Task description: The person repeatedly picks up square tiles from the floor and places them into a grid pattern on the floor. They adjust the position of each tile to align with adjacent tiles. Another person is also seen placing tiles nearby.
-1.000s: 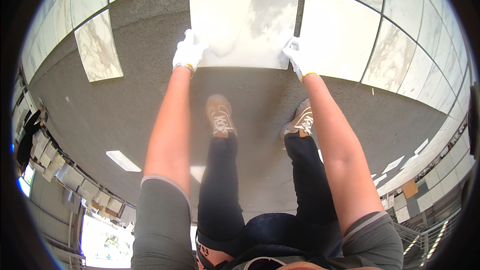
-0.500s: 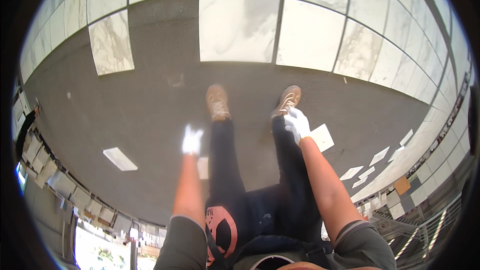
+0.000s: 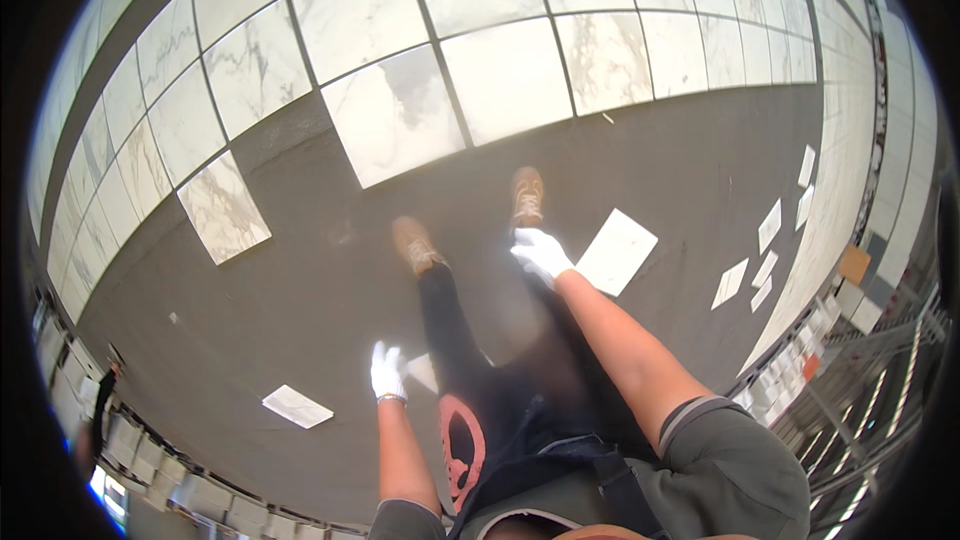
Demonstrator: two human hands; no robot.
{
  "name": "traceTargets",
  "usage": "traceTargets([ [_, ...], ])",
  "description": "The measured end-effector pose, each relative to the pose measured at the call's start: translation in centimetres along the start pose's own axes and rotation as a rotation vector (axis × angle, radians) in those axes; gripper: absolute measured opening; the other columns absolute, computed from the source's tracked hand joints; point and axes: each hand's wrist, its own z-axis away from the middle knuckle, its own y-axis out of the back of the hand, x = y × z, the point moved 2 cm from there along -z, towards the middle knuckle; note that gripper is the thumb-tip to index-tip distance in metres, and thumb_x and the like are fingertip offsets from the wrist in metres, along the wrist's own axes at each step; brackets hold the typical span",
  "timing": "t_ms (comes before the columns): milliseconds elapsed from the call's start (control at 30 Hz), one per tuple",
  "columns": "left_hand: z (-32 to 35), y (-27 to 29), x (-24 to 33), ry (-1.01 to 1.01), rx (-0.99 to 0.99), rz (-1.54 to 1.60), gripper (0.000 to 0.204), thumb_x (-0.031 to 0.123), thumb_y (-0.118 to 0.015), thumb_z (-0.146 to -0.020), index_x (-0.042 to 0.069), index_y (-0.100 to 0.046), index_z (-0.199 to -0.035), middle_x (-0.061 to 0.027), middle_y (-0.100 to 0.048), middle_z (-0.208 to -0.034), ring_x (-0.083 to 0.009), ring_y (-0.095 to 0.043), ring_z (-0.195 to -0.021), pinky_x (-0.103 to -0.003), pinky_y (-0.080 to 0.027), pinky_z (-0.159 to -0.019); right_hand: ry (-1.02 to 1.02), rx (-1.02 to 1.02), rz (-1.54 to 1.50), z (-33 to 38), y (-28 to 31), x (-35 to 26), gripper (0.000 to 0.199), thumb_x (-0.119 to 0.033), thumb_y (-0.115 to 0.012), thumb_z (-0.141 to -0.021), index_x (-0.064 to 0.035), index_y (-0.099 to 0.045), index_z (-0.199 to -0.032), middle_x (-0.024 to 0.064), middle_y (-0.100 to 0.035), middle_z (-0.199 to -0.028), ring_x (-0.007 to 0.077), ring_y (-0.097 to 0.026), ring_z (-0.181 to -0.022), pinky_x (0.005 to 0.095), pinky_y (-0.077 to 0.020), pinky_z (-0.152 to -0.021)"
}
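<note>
My left hand, in a white glove, hangs beside my left leg with its fingers a little apart and nothing in it. My right hand, also gloved in white, is in front of my right shin just below the shoe, its fingers loosely bent and holding nothing visible. Close to the right hand, a white tile lies on the grey floor. Part of another pale tile shows between my left hand and leg. My brown shoes are apart on the floor, one ahead of the other.
Rows of marble-patterned tiles cover the far floor, with a stepped edge against bare grey floor. One veined tile juts out at left. Loose pieces lie at left and right. Metal railings stand at right.
My view has turned and the tile rows slant differently. My feet have shifted, the right one now farther forward. Both gloved hands have swung, the left lower in view and the right leftward.
</note>
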Motion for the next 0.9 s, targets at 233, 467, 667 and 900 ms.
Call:
traceTargets([
  [233,5.2,-3.8,5.8,-0.066,-0.02,0.011,0.068,0.018,-0.063,-0.095,0.013,-0.033,-0.156,-0.006,-0.05,-0.143,-0.0198,-0.062,-0.097,-0.042,-0.051,-0.09,0.032,0.069,-0.178,1.1,7.2,1.2,0.047,-0.019,-0.071,-0.089,-0.0073,-0.059,-0.133,0.0055,-0.067,-0.104,0.0149,-0.063,-0.082,0.0304,-0.0523,-0.065],
  [467,7.3,-9.7,10.9,-0.162,-0.108,0.305,0.07,0.016,-0.065,-0.095,0.013,-0.031,-0.155,0.0006,-0.062,-0.098,-0.0204,-0.062,-0.091,-0.041,-0.049,-0.085,0.058,0.139,-0.086,1.9,19.2,1.4,0.046,-0.02,-0.067,-0.094,-0.0109,-0.053,-0.137,0.0083,-0.065,-0.105,0.0162,-0.061,-0.082,0.0296,-0.0503,-0.066],
  [667,4.6,-16.2,17.2,-0.192,-0.213,0.25,0.063,0.016,-0.066,-0.095,0.011,-0.038,-0.152,-0.0036,-0.062,-0.108,-0.0192,-0.063,-0.09,-0.035,-0.053,-0.08,-0.066,0.347,-0.341,2.4,23.4,1.3,0.036,-0.024,-0.063,-0.096,-0.0111,-0.058,-0.13,0.0039,-0.066,-0.097,0.0138,-0.061,-0.075,0.0303,-0.0512,-0.063],
  [900,-0.3,-24.1,17.4,-0.063,-0.394,0.243,0.051,0.015,-0.064,-0.096,0.011,-0.046,-0.143,-0.0017,-0.061,-0.106,-0.0162,-0.06,-0.082,-0.031,-0.05,-0.072,0.082,0.273,-0.183,-5.7,23.1,-5.2,0.054,-0.016,-0.068,-0.092,-0.0106,-0.051,-0.143,0.0054,-0.064,-0.12,0.0179,-0.064,-0.093,0.0344,-0.0548,-0.077],
])
